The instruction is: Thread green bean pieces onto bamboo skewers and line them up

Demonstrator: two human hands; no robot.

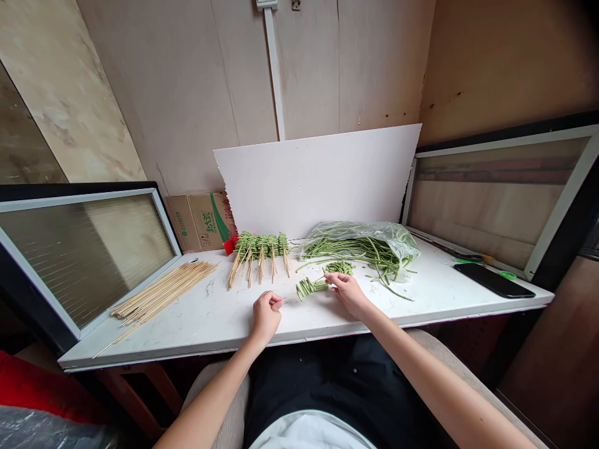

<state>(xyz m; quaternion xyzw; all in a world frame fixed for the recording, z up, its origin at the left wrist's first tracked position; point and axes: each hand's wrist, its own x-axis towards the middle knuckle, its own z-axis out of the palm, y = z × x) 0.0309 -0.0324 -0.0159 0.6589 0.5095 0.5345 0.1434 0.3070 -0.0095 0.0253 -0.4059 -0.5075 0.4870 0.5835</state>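
My left hand [267, 315] is closed in a pinch on the bare end of a bamboo skewer, just above the table's front part. Cut pieces of green bean [306, 287] are threaded crosswise in a row on that skewer. At the row's other end my right hand [345, 292] has its fingers pressed together by the bean pieces, and they partly hide what they grip. Right behind it lies a small pile of cut beans [340, 268]. Finished bean skewers [262, 244] lie stacked in several bunches further back, their stick ends toward me.
Loose bamboo skewers [163, 293] lie at the left of the white table [196, 324]. Long green beans spill from a clear plastic bag [397, 240] at the back right. A black phone [493, 280] rests near the right edge. A cardboard box [199, 221] and white board [318, 181] stand behind.
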